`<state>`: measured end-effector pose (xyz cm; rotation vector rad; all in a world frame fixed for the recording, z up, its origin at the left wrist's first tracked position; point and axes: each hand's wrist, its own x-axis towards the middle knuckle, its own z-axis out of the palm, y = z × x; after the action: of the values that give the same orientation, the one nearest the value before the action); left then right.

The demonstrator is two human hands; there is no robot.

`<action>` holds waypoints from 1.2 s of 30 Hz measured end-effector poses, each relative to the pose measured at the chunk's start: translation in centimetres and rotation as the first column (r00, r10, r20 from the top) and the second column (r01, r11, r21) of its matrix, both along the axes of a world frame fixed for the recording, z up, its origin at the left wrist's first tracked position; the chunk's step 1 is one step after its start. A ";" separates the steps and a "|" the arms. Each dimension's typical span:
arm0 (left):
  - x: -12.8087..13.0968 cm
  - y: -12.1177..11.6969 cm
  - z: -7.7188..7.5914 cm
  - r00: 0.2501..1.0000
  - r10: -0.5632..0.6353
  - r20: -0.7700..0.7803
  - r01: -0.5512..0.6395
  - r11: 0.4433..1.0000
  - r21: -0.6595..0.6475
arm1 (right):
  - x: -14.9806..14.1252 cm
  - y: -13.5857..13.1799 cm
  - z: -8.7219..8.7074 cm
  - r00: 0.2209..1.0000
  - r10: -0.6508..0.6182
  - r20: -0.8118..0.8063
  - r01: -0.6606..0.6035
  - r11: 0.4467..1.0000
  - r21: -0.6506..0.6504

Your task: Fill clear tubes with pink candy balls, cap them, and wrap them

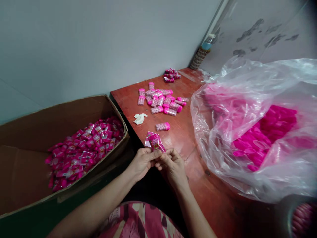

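Over the near edge of the red table, my left hand and my right hand meet at the lower end of a printed pink sleeve. Both hands pinch it between thumb and fingers. The sleeve is shiny, with its upper end pointing away from me; whether anything is inside it I cannot tell. Just beyond it one small clear bottle with a pink cap and pale pink balls lies on its side. Farther back a loose group of similar bottles lies on the table, a few standing.
An open cardboard box at the left holds many pink wrapped packs. At the right, a clear plastic bag contains pink caps. A crumpled white tissue, more pink packs and a drink bottle are on the table.
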<state>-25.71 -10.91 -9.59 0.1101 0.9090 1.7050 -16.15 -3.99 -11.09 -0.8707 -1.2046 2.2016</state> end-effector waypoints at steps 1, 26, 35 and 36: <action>-0.7 -0.5 0.4 0.998 0.066 -0.005 -0.066 0.998 0.012 | -0.1 0.1 0.2 1.000 0.025 0.004 -0.025 1.000 0.014; -3.7 1.3 -3.7 -0.141 -0.023 -0.990 -0.334 0.942 0.025 | -2.8 2.5 -0.9 0.998 -0.042 0.055 0.029 0.975 0.221; -2.5 -0.5 -1.8 0.304 0.114 -0.946 -0.335 0.942 0.005 | -2.8 2.3 -0.1 0.997 0.054 0.051 -0.063 0.977 0.203; -2.4 -0.4 -1.8 0.323 0.130 -0.937 -0.347 0.938 0.010 | -2.9 2.1 0.0 0.996 0.067 0.051 -0.076 0.975 0.208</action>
<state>-28.12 -11.31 -11.36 0.9672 2.0487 1.7531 -19.01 -1.84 -11.05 -0.8030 -1.4801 2.0722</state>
